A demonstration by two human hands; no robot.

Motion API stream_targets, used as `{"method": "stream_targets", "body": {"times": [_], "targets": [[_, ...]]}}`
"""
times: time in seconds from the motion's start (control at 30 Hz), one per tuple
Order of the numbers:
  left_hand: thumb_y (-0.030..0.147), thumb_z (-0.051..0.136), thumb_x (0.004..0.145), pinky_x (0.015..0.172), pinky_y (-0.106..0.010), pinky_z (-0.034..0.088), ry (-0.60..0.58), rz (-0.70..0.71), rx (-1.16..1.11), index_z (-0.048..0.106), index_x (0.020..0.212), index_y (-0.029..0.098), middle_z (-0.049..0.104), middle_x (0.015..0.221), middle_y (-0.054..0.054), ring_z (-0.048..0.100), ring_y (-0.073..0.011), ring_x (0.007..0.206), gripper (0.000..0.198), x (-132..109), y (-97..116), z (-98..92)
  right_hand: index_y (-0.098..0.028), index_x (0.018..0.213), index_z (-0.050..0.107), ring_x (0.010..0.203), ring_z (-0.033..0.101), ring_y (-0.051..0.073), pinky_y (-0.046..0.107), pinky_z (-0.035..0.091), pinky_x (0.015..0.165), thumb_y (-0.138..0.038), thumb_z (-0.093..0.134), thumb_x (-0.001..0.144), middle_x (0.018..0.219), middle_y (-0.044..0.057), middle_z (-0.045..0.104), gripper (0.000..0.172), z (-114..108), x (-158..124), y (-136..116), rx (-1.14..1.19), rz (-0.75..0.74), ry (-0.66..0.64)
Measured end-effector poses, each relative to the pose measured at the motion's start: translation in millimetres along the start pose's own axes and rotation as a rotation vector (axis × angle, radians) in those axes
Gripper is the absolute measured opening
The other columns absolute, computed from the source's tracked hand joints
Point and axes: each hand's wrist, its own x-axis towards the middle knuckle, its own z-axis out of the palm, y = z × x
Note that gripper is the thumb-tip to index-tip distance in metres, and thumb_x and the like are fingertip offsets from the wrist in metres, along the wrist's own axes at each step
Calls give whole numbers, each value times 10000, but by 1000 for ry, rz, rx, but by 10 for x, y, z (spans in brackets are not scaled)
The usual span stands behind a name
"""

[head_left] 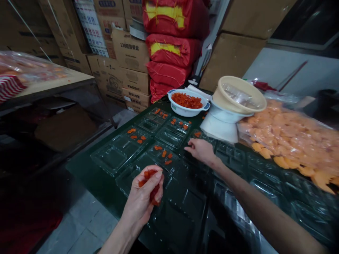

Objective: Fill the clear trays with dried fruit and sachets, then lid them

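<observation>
Above the bench, your left hand curls fingers round orange pieces; loosening could spill some. Whether your right hand's fingers pinch anything, I cannot tell.

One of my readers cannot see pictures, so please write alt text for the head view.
A person's left hand holds a clutch of orange-red pieces over clear plastic trays on a dark green table, while the right hand extends farther across them. Beyond are a white bowl of similar pieces, stacked cartons and red sacks.
</observation>
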Motion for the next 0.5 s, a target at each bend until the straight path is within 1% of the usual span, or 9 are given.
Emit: {"method": "stream_targets", "body": {"times": [0.03,0.1,0.17,0.27,0.37,0.4,0.5], "targets": [[302,606,782,391,-187,241,-9,-12,6,553,852,173,488,612,36,369,-28,372,156,-9,-2,0,-204,858,625,771,611,187,254,407,604,-352,531,824,846,46,657,179,9,-61,-59,-74,-19,-30],[315,558,808,393,-199,254,-38,-34,-3,561,861,166,504,631,21,385,-41,377,158,-26,-14,0,-165,905,611,809,615,201,257,413,612,-257,508,837,904,94,647,154,40,-132,-152,-167,-23,-35],[306,515,823,405,-214,277,-74,-37,-27,573,876,153,523,653,3,402,-52,383,172,-39,-31,-1,-132,926,601,825,616,210,261,416,617,-176,464,848,917,123,637,165,71,-156,-210,-184,-10,-20],[284,500,823,416,-225,290,-97,-37,-53,583,903,144,532,670,-6,412,-58,386,181,-45,-47,7,-130,914,592,832,615,207,263,420,624,-167,411,877,917,121,634,189,81,-178,-219,-186,-21,-3],[294,513,829,397,-214,259,-120,-62,-34,579,929,150,528,654,1,387,-48,372,187,-39,-53,41,-149,928,575,833,613,196,266,421,637,-232,368,909,944,108,628,224,30,-196,-64,-176,-7,36],[302,517,830,389,-209,245,-130,-69,-23,576,934,153,527,649,4,377,-43,366,191,-37,-56,59,-153,943,568,833,613,200,271,421,643,-255,353,916,953,107,625,240,4,-186,30,-167,36,72],[333,529,827,377,-200,229,-145,-77,-8,574,934,154,526,634,8,360,-35,355,213,-28,-73,120,-163,973,564,841,610,224,293,414,662,-286,366,907,965,111,621,242,-75,-82,366,-87,253,181]]}}
